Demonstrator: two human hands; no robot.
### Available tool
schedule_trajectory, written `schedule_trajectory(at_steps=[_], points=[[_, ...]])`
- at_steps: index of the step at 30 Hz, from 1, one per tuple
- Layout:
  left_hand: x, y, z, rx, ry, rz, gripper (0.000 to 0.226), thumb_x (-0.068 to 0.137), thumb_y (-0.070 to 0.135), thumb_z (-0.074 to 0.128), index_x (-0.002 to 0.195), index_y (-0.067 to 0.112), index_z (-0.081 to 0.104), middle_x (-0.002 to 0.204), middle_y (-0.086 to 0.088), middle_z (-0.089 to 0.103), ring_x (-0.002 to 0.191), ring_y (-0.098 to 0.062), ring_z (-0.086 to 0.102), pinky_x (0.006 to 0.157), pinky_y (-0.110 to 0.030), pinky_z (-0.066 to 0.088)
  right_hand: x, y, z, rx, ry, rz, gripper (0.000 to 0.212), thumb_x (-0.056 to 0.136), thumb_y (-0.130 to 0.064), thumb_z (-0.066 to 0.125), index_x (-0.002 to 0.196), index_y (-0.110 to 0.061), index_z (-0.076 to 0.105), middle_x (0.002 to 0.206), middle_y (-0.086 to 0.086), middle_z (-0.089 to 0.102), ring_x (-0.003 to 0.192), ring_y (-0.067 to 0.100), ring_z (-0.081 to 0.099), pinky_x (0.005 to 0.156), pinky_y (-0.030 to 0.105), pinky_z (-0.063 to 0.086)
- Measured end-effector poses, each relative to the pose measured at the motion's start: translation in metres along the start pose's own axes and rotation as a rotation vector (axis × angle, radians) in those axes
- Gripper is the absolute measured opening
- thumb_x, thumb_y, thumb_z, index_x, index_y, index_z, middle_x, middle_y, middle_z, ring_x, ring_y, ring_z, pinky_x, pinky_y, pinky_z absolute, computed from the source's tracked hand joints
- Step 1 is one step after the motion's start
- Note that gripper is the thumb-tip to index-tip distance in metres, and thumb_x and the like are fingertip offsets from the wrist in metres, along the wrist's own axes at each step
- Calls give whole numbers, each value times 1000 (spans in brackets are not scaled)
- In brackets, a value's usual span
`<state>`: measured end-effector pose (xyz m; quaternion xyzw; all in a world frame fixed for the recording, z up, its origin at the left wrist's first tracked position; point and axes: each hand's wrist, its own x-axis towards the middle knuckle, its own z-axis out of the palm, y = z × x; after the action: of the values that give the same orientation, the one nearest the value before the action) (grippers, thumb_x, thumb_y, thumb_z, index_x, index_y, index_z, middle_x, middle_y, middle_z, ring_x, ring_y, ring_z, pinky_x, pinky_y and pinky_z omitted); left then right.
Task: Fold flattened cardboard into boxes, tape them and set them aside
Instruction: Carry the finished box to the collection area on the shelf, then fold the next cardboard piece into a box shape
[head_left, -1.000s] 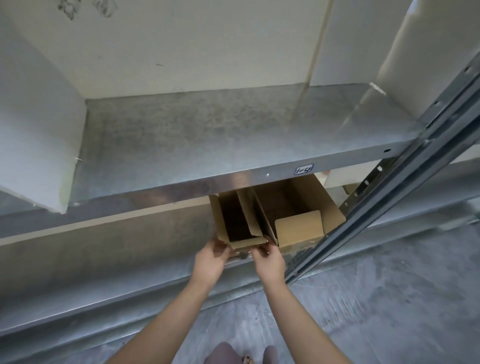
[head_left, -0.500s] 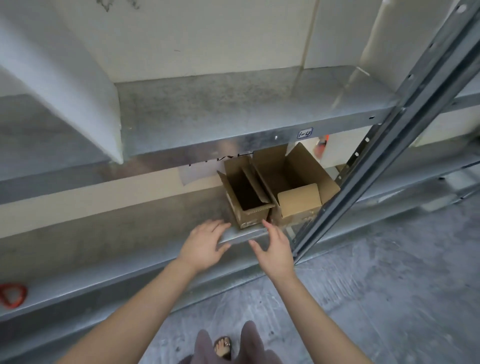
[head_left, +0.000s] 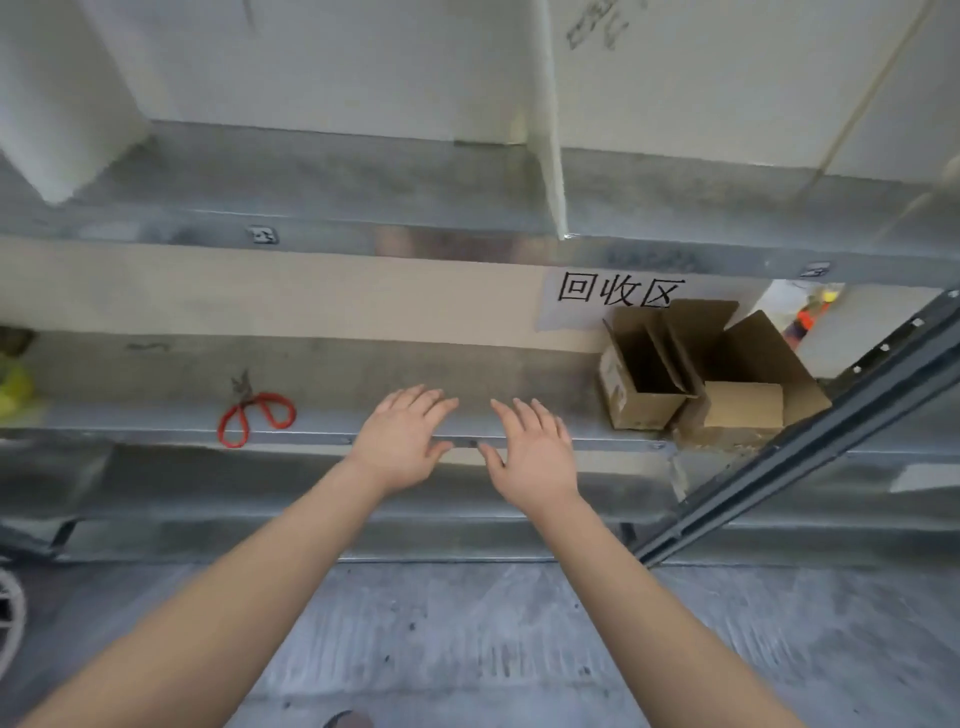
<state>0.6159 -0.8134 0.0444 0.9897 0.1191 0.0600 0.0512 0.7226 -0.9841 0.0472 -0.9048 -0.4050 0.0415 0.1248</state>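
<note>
- Hovering over the shelf edge, the left hand and right hand are lying flat, fingers straight, holding nothing.
- The small box and big box are standing open on that shelf, touching, off to the right.
- The right hand is lying nearer them; scissors are resting leftward.
</note>
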Motion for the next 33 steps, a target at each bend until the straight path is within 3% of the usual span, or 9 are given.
schedule_trajectory(at_steps=[3,7,13,18,26,31,33], points=[[-38,-55,-16,20,36,-42,59,89,41,58,142,19,43,145,-6,45,136,-29,38,113,-41,25,8,-65,16,-3,3,-62,63,95,-56,33,152,-30,25,157,4,31,147,26,20,119,46,16],[-89,-140,-34,28,35,-101,59,92,45,53,145,23,38,149,-2,39,139,-24,32,113,-38,23,16,-162,44,-6,25,-125,79,82,-63,12,149,-28,34,151,6,40,140,28,34,113,44,28],[-180,-290,-65,66,8,-115,57,91,43,54,142,20,43,143,-5,47,134,-28,41,110,-39,30,38,-326,96,22,81,-133,62,83,-57,34,132,-25,57,129,4,62,119,28,57,96,42,47],[-249,-403,-84,67,-26,-189,58,86,40,61,138,18,48,138,-8,52,129,-30,47,106,-41,36,60,-455,130,29,38,-209,58,83,-52,47,134,-25,56,131,6,61,123,29,55,98,46,45],[-314,-570,-93,29,-58,-316,59,88,43,55,141,20,44,141,-4,48,132,-25,42,108,-38,37,118,-620,188,72,-27,-352,57,78,-53,39,120,-25,65,113,2,69,104,26,65,83,41,56],[-343,-664,-101,41,-77,-423,70,85,59,24,143,22,40,143,-2,45,132,-23,41,107,-39,38,162,-704,222,105,-67,-379,58,78,-53,40,123,-25,62,114,1,68,99,25,65,76,39,55],[-355,-700,-103,52,-74,-472,67,89,58,29,144,21,38,145,-3,43,133,-24,39,108,-38,36,177,-732,233,113,-89,-397,58,81,-51,42,130,-25,56,121,4,65,105,29,62,82,42,53]])
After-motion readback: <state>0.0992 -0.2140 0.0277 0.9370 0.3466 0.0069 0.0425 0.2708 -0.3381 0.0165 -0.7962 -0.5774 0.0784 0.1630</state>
